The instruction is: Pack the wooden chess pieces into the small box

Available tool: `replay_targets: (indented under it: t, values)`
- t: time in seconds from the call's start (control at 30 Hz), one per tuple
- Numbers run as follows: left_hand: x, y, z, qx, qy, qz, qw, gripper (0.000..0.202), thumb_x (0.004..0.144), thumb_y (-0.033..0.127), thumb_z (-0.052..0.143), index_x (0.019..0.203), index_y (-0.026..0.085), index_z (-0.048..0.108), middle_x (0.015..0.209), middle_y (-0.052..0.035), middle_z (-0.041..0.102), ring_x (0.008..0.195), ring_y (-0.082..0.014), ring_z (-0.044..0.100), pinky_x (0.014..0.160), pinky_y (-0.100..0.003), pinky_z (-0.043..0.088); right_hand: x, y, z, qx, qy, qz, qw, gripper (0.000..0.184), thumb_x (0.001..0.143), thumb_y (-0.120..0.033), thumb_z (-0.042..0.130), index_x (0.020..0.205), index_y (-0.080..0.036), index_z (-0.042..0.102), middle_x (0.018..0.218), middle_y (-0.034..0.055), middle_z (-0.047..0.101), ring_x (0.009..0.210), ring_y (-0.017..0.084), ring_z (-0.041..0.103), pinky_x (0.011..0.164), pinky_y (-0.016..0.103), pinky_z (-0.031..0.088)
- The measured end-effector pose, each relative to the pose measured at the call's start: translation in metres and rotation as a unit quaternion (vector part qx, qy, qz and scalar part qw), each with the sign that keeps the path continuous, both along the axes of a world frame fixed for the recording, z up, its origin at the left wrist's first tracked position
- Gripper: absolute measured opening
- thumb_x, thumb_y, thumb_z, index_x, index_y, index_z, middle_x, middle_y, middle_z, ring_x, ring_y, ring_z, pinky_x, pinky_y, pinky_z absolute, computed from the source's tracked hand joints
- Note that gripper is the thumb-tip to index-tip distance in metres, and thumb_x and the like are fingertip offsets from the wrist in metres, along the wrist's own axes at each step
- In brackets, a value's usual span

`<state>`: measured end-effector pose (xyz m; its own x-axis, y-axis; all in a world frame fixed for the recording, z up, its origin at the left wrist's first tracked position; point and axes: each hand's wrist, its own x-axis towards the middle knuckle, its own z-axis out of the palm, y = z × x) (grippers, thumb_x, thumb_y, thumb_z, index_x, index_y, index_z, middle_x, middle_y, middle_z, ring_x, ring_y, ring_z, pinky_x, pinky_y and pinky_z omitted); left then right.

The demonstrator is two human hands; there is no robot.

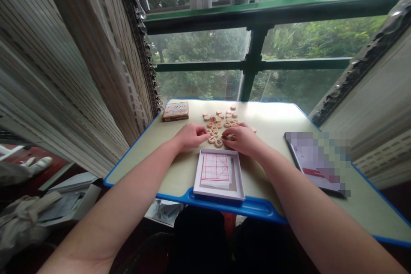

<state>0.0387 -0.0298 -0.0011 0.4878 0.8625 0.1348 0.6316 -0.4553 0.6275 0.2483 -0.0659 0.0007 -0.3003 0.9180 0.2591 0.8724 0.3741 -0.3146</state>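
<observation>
A loose cluster of round wooden Chinese chess pieces lies on the table, some marked in red and some in black. At its left edge is my left hand, fingers curved and thumb a little apart, close beside the pieces. From the right, my right hand reaches in with fingers and thumb closed around what looks like one piece, mostly hidden by the fingertips. Just in front of the hands sits a shallow white box tray. Inside it is a folded paper sheet with a red grid.
A small printed box lid lies at the back left of the blue-edged table. On the right rests a tablet, partly blurred out. Windows with green frames stand behind the table, and curtains hang on both sides.
</observation>
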Motion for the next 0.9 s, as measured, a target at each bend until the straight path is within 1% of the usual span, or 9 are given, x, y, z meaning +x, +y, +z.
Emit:
replay_targets:
  t: [0.1,0.27,0.4,0.47,0.57,0.63,0.7,0.77,0.9]
  values:
    - [-0.0011,0.0013,-0.0014,-0.007,-0.010,-0.004,1.000,0.032,0.073,0.041,0.055,0.075,0.012,0.065,0.051,0.0039,0.044,0.050,-0.0083,0.038,0.048,-0.022,0.027,0.0004,0.0000,0.0011,0.000,0.010,-0.001,1.000,0.017,0.075,-0.027,0.062,0.088,-0.022,0.072,0.089,0.0030,0.072,0.097,0.023,0.055,0.086,0.034,0.042]
    - [-0.0023,0.0026,-0.0033,-0.041,-0.036,-0.010,0.998,0.029,0.073,0.040,0.055,0.075,0.013,0.064,0.051,0.0042,0.046,0.047,-0.0082,0.040,0.047,-0.022,0.030,-0.0003,-0.0019,0.0042,-0.011,0.014,-0.006,1.000,0.018,0.075,-0.027,0.063,0.090,-0.022,0.072,0.092,0.0031,0.072,0.099,0.024,0.055,0.087,0.034,0.043]
    - [-0.0025,-0.0008,0.0009,-0.050,-0.033,0.005,0.998,0.025,0.071,0.036,0.054,0.060,0.014,0.056,0.046,0.0049,0.044,0.043,-0.0073,0.041,0.045,-0.021,0.031,0.0012,-0.0025,0.0075,-0.010,0.025,-0.020,0.999,0.021,0.075,-0.030,0.063,0.092,-0.022,0.072,0.099,0.0040,0.070,0.104,0.025,0.053,0.090,0.036,0.042]
    - [-0.0024,-0.0024,0.0031,-0.070,-0.035,0.009,0.997,0.025,0.071,0.035,0.053,0.056,0.014,0.051,0.043,0.0052,0.043,0.040,-0.0071,0.040,0.043,-0.021,0.030,0.0025,-0.0023,0.0081,-0.015,0.032,-0.035,0.999,0.024,0.074,-0.031,0.064,0.094,-0.023,0.072,0.103,0.0041,0.070,0.107,0.027,0.052,0.090,0.036,0.043]
    - [-0.0020,-0.0032,0.0040,-0.122,-0.059,0.003,0.991,0.021,0.070,0.034,0.054,0.061,0.015,0.053,0.044,0.0057,0.043,0.039,-0.0075,0.041,0.041,-0.021,0.030,0.0027,-0.0019,0.0066,-0.025,0.026,-0.035,0.999,0.024,0.074,-0.032,0.064,0.095,-0.022,0.073,0.102,0.0039,0.070,0.107,0.027,0.051,0.091,0.037,0.043]
    - [-0.0020,-0.0030,0.0036,-0.136,-0.066,0.002,0.989,0.019,0.069,0.034,0.055,0.065,0.015,0.055,0.045,0.0060,0.043,0.039,-0.0075,0.041,0.040,-0.020,0.031,0.0013,-0.0017,0.0051,-0.016,0.020,-0.017,1.000,0.023,0.076,-0.030,0.062,0.094,-0.022,0.073,0.100,0.0037,0.071,0.105,0.026,0.052,0.092,0.036,0.042]
    - [-0.0026,-0.0025,0.0030,-0.121,-0.063,0.002,0.991,0.019,0.069,0.033,0.056,0.067,0.014,0.057,0.047,0.0060,0.042,0.040,-0.0072,0.041,0.040,-0.020,0.031,-0.0005,-0.0014,0.0040,0.001,0.016,0.009,1.000,0.020,0.076,-0.027,0.061,0.092,-0.022,0.073,0.098,0.0032,0.071,0.102,0.024,0.055,0.094,0.036,0.041]
    - [-0.0040,-0.0016,0.0024,-0.090,-0.055,-0.001,0.994,0.020,0.070,0.033,0.055,0.068,0.013,0.059,0.048,0.0057,0.043,0.041,-0.0068,0.040,0.041,-0.020,0.031,-0.0018,-0.0007,0.0033,0.020,0.015,0.025,0.999,0.019,0.076,-0.024,0.060,0.089,-0.022,0.073,0.098,0.0027,0.071,0.100,0.022,0.057,0.096,0.036,0.039]
    - [-0.0071,0.0016,0.0008,-0.008,-0.037,-0.003,0.999,0.024,0.070,0.034,0.055,0.068,0.012,0.062,0.049,0.0050,0.044,0.045,-0.0066,0.038,0.044,-0.020,0.028,-0.0002,0.0020,0.0010,0.024,0.012,0.031,0.999,0.017,0.075,-0.022,0.061,0.086,-0.021,0.074,0.091,0.0040,0.072,0.098,0.023,0.057,0.093,0.036,0.041]
